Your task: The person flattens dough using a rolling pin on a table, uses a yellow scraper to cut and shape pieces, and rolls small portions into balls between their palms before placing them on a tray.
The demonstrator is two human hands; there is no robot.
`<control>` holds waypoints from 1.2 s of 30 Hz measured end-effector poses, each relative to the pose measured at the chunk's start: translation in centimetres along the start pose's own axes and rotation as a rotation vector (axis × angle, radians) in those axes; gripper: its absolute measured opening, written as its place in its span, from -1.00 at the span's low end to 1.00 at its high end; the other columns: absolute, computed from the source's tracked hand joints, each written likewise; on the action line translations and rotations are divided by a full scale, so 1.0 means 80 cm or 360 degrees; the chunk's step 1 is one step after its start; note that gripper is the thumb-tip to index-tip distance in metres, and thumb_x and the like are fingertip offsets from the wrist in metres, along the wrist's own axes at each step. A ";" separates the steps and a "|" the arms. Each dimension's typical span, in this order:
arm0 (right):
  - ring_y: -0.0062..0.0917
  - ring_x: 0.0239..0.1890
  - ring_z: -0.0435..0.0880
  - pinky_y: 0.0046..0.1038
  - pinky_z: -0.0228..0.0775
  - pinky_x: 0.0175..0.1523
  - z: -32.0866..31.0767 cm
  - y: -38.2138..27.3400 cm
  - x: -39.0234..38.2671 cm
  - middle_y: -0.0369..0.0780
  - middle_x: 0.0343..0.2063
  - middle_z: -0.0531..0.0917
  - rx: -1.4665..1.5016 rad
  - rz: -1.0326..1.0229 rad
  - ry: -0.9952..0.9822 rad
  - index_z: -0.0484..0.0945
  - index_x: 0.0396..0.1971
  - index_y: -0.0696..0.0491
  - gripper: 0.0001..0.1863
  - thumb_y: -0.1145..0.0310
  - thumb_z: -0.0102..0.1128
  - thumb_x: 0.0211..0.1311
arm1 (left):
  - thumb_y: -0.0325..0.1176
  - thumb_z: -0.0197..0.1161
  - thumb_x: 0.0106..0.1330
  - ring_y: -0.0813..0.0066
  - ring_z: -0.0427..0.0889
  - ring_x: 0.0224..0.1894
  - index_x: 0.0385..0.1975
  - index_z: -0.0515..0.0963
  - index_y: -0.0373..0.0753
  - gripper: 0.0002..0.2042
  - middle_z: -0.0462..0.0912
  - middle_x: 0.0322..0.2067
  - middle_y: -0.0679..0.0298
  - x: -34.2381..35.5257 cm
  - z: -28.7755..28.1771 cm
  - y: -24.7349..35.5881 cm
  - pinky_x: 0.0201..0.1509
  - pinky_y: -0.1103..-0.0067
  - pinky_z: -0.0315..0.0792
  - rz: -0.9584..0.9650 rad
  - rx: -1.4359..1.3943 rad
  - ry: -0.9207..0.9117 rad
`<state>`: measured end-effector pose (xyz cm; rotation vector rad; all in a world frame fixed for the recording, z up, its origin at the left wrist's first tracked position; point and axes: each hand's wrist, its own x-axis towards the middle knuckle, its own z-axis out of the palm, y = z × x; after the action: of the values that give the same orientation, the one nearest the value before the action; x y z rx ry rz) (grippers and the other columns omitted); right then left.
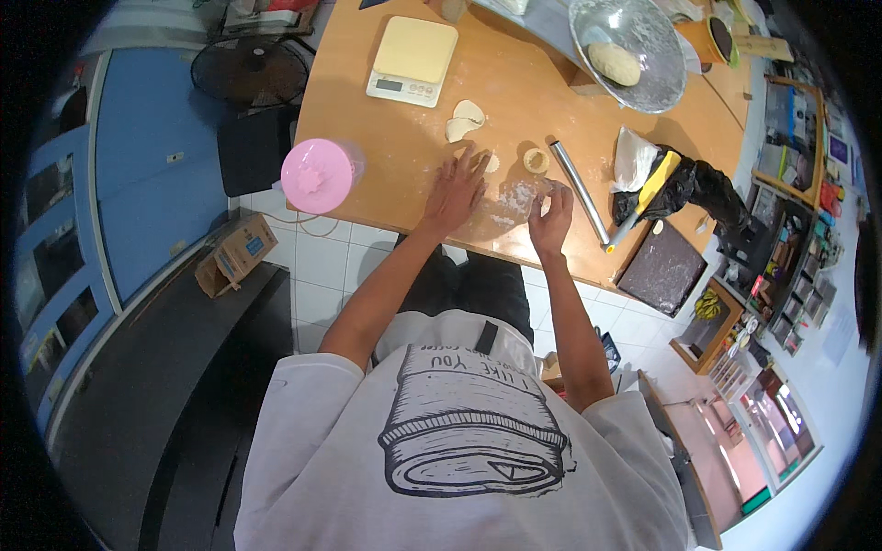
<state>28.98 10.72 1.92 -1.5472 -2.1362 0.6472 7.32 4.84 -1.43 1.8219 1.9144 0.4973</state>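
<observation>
Left hand [452, 191] partly covers a dough piece [493, 163]; extent of contact unresolved. Right hand [551, 220]: too small to tell whether fingertips grip anything. Steel bowl [660, 75]: rim clipped by upper edge. Scale display [390, 85]: reading illegible

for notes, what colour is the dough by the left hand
Pale cream dough, best in head view.

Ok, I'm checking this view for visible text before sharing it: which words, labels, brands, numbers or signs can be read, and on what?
Shirt: dark lettering above a drawing, upside down in this view, partly legible; I won't copy the wording.
Scale: display too small to read.
Box: blue print, too small to read.
</observation>
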 end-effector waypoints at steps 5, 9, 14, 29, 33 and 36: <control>0.05 0.08 0.54 -0.05 0.43 0.19 0.006 0.004 -0.015 0.08 -0.01 0.56 0.0011 0.0049 0.0036 0.54 0.09 0.17 -0.62 0.55 0.22 0.27 | -0.13 0.10 0.51 -0.13 0.41 0.24 0.53 0.24 -0.06 -0.40 0.12 0.53 0.02 0.008 -0.005 -0.001 0.33 0.03 0.37 0.0045 0.0099 0.0012; -0.02 -0.01 0.58 -0.12 0.46 0.12 0.004 -0.011 -0.015 0.02 -0.07 0.57 0.0148 0.0111 0.0109 0.56 0.02 0.18 -0.66 0.58 0.20 0.23 | -0.15 0.12 0.50 -0.05 0.44 0.13 0.53 0.25 -0.05 -0.40 0.14 0.53 0.00 0.010 -0.008 -0.003 0.27 0.11 0.39 0.0059 0.0099 0.0024; -0.13 -0.11 0.65 -0.18 0.53 0.00 0.017 -0.016 -0.016 -0.03 -0.13 0.58 0.0264 0.0105 0.0005 0.57 0.06 0.15 -0.65 0.58 0.21 0.25 | -0.17 0.16 0.49 -0.03 0.44 0.12 0.53 0.27 -0.04 -0.39 0.14 0.53 -0.01 0.010 -0.013 0.000 0.26 0.13 0.39 0.0145 0.0157 -0.0042; -0.34 -0.23 0.64 -0.34 0.50 -0.11 0.023 0.002 -0.014 -0.09 -0.17 0.68 0.0510 0.0283 0.0548 0.59 -0.07 0.17 -0.80 0.53 0.20 0.34 | -0.23 0.21 0.46 -0.16 0.38 0.24 0.52 0.24 -0.24 -0.35 0.10 0.54 -0.06 0.015 -0.023 0.002 0.34 0.09 0.31 0.0059 0.0071 -0.0072; -0.07 -0.05 0.54 -0.13 0.41 0.07 -0.041 0.055 -0.013 0.03 -0.18 0.51 0.0024 0.0582 0.0709 0.54 -0.01 0.18 -0.76 0.45 0.21 0.39 | -0.26 0.19 0.46 -0.19 0.29 0.36 0.52 0.19 -0.33 -0.33 0.10 0.52 -0.14 0.000 -0.019 -0.004 0.40 0.07 0.23 0.0100 0.0101 0.0029; 0.04 0.01 0.52 -0.05 0.42 0.13 -0.082 0.101 -0.016 0.10 -0.08 0.49 -0.0158 0.0596 0.0970 0.49 0.03 0.23 -0.66 0.42 0.30 0.35 | -0.26 0.17 0.47 -0.19 0.24 0.42 0.52 0.19 -0.33 -0.34 0.11 0.51 -0.18 -0.002 -0.019 0.016 0.43 0.06 0.19 0.0240 0.0065 0.0098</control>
<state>39.27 12.52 2.31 -1.9138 -1.4598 0.1375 7.57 4.87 0.57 2.0095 1.8480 0.5741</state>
